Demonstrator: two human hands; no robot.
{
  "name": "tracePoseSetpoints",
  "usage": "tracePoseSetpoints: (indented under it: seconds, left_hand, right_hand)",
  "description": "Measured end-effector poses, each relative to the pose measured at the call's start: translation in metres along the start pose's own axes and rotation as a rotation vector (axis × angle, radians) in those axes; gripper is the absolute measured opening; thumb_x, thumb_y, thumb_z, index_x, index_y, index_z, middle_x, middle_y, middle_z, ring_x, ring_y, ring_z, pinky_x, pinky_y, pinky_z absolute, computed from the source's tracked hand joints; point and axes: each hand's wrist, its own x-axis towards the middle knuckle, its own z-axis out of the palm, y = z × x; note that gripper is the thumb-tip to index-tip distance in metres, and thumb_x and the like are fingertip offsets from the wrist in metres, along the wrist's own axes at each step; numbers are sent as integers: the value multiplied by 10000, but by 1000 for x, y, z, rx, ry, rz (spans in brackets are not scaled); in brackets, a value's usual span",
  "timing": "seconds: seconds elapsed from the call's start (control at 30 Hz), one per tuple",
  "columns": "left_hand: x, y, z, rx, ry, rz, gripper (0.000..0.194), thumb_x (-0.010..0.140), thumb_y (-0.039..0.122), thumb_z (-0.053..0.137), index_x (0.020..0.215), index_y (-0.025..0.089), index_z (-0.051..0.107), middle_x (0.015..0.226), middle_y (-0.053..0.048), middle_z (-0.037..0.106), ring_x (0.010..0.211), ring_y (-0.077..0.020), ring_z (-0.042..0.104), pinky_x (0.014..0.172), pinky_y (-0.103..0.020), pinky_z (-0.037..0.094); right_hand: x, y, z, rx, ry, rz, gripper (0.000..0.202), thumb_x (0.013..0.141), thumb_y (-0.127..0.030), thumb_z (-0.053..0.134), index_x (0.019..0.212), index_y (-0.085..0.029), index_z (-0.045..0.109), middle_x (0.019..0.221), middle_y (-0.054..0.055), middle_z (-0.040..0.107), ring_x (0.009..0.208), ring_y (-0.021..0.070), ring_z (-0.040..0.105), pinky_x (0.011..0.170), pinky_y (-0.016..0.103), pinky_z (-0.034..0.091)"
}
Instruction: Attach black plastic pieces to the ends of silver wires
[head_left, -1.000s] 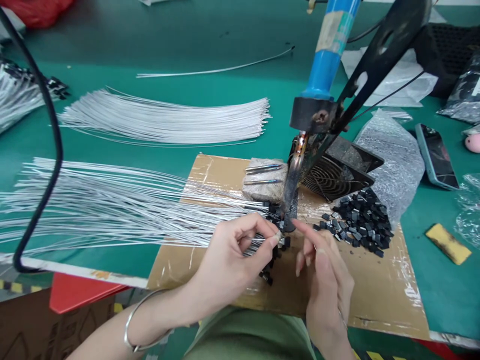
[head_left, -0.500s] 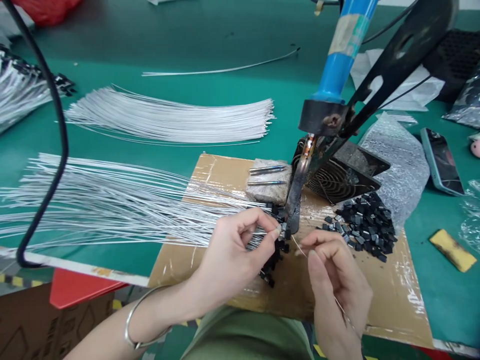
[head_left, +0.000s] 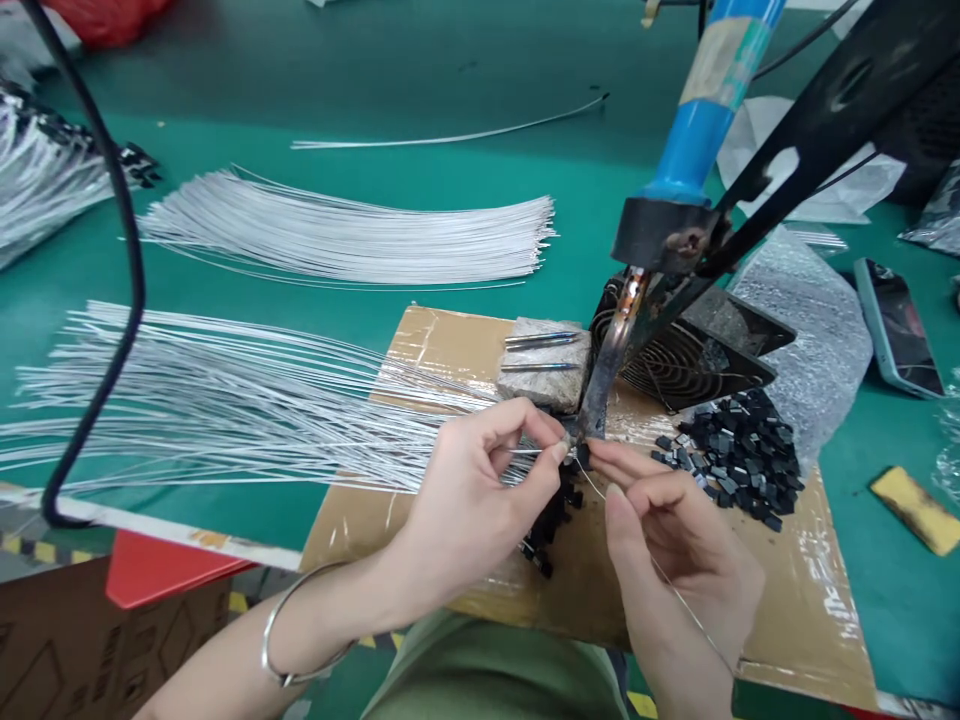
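White wire [head_left: 525, 452]: slim, pale, ending at a small black connector [head_left: 582, 457], just below the iron's dark tip.
Left hand [head_left: 487, 500]: closed in a thumb-and-finger pinch on the white wire near that end.
Right hand [head_left: 679, 545]: curled, gripping a thin silvery strand [head_left: 697, 618] that runs up to the connector; too close there to tell whether touching.
Soldering iron [head_left: 686, 150]: blue, taped, slanting down from a black slotted metal arm [head_left: 817, 160].
Cardboard [head_left: 555, 610]: brown, glossy with tape, on a smooth green tabletop [head_left: 420, 70].
Loose wires [head_left: 262, 400]: fanned, overlapping, left of the hands.
Wire bundle [head_left: 352, 235]: gently curved, lying behind.
Black pieces [head_left: 739, 450]: small, blocky, heaped beside crinkled clear wrap [head_left: 806, 340].
Sponge [head_left: 915, 508]: yellow, scorched, at right.
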Motion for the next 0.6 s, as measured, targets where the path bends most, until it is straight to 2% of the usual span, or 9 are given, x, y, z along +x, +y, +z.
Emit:
tracePoseSetpoints:
  seconds: [0.2,0.47,0.6]
  left_hand:
    - [4,2,0,-31,9,6,104,831,186,647,728,173,650,792,-32,748,677,-143,631,601,-246,467]
    - [5,2,-1,-18,11,-2,101,825,203,651,727,177,651,794,-37,751,660,-148,629,532,-258,384]
    - [5,3,-1,-22,17,3,99,822,198,656,725,176,657,793,-32,754,645,-136,614,538,-249,399]
  right_hand:
    - [5,-1,2,23,13,-8,178,937,-132,699,796,-225,643,1182,79,821,1123,219,790,973,333,654]
    - [8,-2,3,5,19,-32,186,948,-147,700,792,-228,640,1156,75,827,1121,212,788,985,328,643]
    - [9,-2,4,5,22,-29,183,941,-145,704,791,-229,643,1160,74,825,1127,219,785,993,342,638]
